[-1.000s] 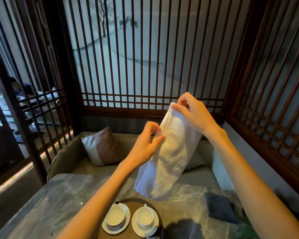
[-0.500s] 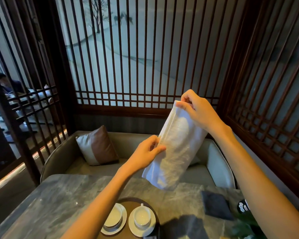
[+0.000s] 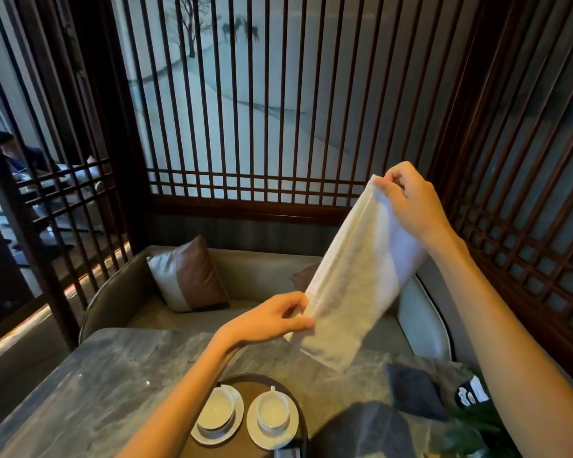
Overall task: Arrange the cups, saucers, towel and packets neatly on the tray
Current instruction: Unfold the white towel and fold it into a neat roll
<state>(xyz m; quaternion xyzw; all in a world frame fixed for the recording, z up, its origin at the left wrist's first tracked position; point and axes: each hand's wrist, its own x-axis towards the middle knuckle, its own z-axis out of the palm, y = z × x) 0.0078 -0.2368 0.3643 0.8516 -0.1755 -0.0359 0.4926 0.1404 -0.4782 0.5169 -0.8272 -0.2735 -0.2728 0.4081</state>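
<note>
Head view: towel (image 3: 354, 276) held aloft, slanting between the hands. Right hand (image 3: 410, 200) pinches the top corner, fingers curled. Left hand (image 3: 268, 320) pinches the lower edge. Risk: if either pinch slips, loose cloth falls onto the cups (image 3: 273, 413) below the left hand.

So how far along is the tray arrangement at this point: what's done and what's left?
Done: two cups sit on saucers, side by side on the tray. In hand: the towel is held up above the table, right hand pinching its top corner, left hand its lower edge. Left: laying the towel on the tray; the packets cannot be judged, the tray's near edge being cut off.
</note>
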